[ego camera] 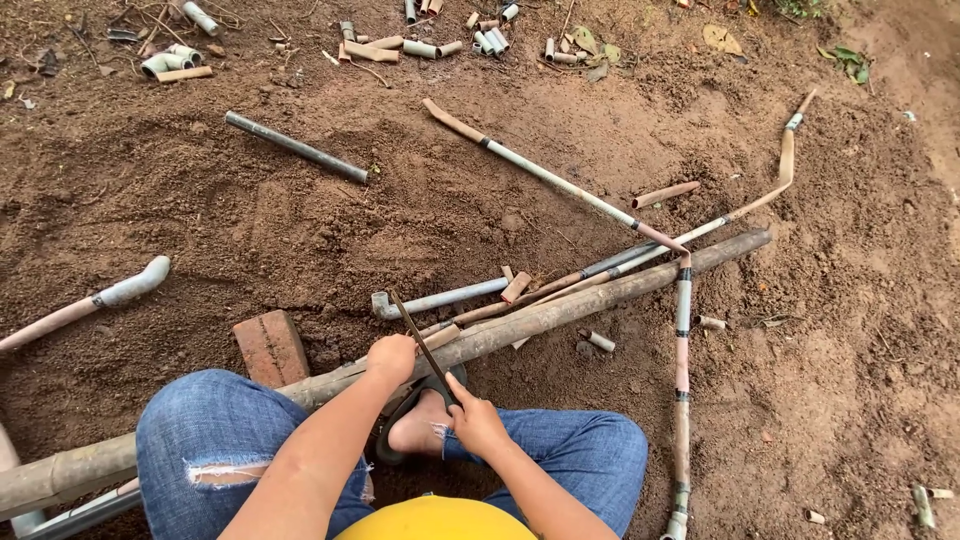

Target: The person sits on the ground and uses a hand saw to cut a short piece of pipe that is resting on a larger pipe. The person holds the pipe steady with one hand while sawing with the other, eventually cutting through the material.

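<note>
I crouch over a long wooden pole (pixel 560 310) lying across the brown soil. My left hand (pixel 390 358) is closed over a muddy pipe (pixel 470 318) that rests on the pole, pressing it down. My right hand (pixel 478 422) grips the near end of a thin dark saw blade (pixel 415 332), which slants up and left across the pipe just right of my left hand. My foot in a black sandal (pixel 415 425) is planted beside the pole, between my knees in blue jeans.
A red brick (pixel 270 347) lies under the pole at the left. Long bent pipes (pixel 683 330) and a grey pipe (pixel 440 297) cross the soil to the right. A dark pipe (pixel 295 146) and several short offcuts (pixel 410 45) lie farther off.
</note>
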